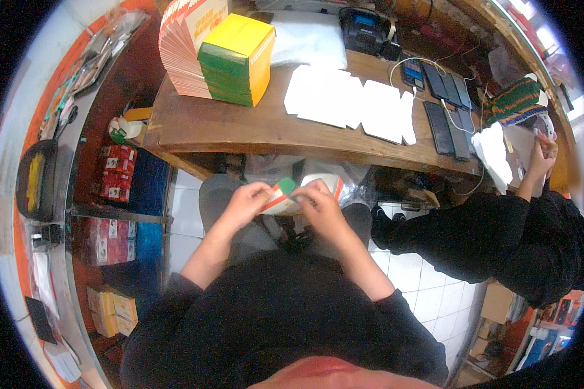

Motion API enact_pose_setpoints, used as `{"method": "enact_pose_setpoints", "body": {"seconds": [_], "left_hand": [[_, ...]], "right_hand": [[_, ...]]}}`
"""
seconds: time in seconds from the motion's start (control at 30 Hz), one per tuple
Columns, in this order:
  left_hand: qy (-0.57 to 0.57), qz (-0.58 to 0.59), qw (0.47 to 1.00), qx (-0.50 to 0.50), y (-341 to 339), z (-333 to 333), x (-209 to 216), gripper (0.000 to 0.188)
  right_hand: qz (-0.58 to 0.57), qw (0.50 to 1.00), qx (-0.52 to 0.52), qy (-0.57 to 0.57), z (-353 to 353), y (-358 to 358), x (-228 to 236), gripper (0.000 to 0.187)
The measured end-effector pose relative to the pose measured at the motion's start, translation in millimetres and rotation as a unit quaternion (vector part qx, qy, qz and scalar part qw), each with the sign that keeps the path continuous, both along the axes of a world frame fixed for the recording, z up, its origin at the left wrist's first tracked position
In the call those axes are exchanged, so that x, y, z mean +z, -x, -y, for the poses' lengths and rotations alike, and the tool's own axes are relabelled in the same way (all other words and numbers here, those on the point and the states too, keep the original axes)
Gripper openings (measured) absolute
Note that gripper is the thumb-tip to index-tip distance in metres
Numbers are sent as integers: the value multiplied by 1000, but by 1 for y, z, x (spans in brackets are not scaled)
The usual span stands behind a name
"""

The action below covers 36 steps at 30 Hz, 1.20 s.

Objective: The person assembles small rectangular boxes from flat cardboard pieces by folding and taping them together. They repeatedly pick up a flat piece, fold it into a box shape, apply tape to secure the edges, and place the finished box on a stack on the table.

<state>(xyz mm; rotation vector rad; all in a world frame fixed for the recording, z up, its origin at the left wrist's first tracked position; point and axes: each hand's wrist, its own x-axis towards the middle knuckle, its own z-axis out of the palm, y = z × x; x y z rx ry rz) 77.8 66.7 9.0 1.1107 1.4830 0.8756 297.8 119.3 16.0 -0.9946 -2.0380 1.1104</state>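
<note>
Above my lap, both hands hold a small cardboard carton (285, 186) with green, white and orange faces and a pale inside. My left hand (248, 201) pinches its left end between thumb and fingers. At the carton's middle, by the green flap, the fingers of my right hand (322, 209) are closed on it. The carton looks partly folded, and its underside is hidden. Ahead on the wooden table (207, 133) lie white unfolded carton blanks (324, 97). A yellow and green stack of cartons (240, 61) stands left of them, beside fanned flat cartons (187, 55).
Several phones (438, 126) and white cables lie at the table's right. A black device (366, 32) sits at the back. On the right, a co-worker's hand (542, 157) is near a white sheet (493, 155). Shelves with red boxes (117, 172) line the left.
</note>
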Motion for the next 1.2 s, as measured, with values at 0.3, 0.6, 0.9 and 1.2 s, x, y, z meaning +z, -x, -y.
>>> {"method": "enact_pose_setpoints", "body": {"seconds": [0.3,0.6,0.9,1.2], "left_hand": [[67,217,974,-6,-26,5,16,24],[77,140,966,-204,-18,8,28,36],[-78,-165,929,-323,-18,10,35,27],[-140,-291,848,-419,13,-2,49,20]], "right_hand": [[-4,980,-50,-192,21,-5,2,14],[25,980,48,-194,23,-15,16,15],[50,995,84,11,22,-11,20,14],[125,989,70,-32,-30,-7,53,45]]}}
